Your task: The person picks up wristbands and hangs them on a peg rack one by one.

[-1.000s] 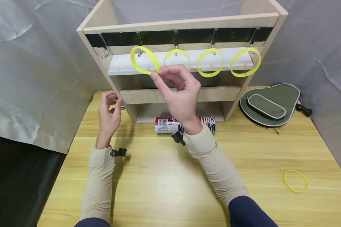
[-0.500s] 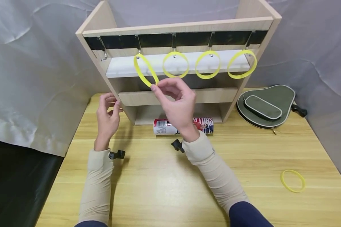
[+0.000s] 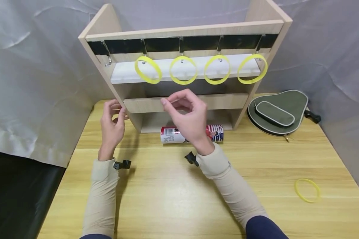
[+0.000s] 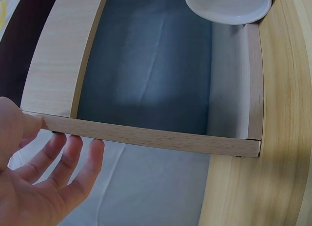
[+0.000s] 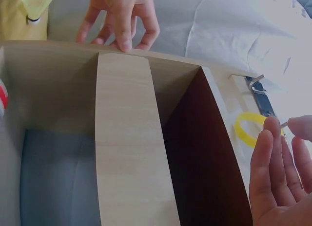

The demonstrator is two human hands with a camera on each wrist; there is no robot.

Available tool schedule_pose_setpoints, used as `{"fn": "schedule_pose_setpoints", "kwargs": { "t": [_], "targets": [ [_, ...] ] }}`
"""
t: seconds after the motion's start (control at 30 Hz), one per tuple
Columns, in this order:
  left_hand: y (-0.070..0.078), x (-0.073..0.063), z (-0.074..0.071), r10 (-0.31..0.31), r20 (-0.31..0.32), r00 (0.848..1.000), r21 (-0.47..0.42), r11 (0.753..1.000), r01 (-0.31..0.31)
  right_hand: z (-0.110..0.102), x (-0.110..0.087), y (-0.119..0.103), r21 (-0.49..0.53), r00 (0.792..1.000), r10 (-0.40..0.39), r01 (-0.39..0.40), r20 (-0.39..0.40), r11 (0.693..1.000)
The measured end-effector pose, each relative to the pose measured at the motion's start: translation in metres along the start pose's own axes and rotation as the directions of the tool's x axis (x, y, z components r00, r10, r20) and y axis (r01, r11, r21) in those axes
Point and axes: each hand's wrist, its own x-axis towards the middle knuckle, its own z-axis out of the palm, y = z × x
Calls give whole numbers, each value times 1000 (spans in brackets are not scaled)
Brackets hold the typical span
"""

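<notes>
In the head view, several yellow rings hang from metal hooks on the wooden shelf. The leftmost ring hangs slightly turned on the second hook from the left. Below it and to the right is my right hand, apart from the ring and holding nothing. In the right wrist view its thumb and fingers stand apart. My left hand grips the shelf's left side panel, thumb at the front edge and fingertips on the outer face. The far-left hook bears no ring.
A printed tube lies before the shelf's bottom. To the right are a green paddle case with a black handle poking out, and another yellow ring on the table. In the right wrist view a yellow shuttlecock shows.
My right hand has let go of the leftmost ring and moved down from it; the ring now hangs freely on the second hook. My left hand has kept its place on the shelf.
</notes>
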Motion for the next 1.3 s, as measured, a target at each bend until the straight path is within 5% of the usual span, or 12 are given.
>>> {"fn": "schedule_pose_setpoints", "kwargs": {
  "t": [0.5, 0.83, 1.3],
  "targets": [
    [0, 1, 4, -10, 0, 1000, -12, 1000, 10, -76, -25, -5, -114, 974, -55, 81, 220, 990],
    [0, 0, 1, -8, -1, 1000, -20, 1000, 8, -134, -38, 0, -251, 988, 32, 8, 153, 968],
    [-1, -1, 2, -5, -4, 1000, -16, 1000, 4, -202, -47, -6, -511, 982, 144, -63, 119, 857]
  ]
}}
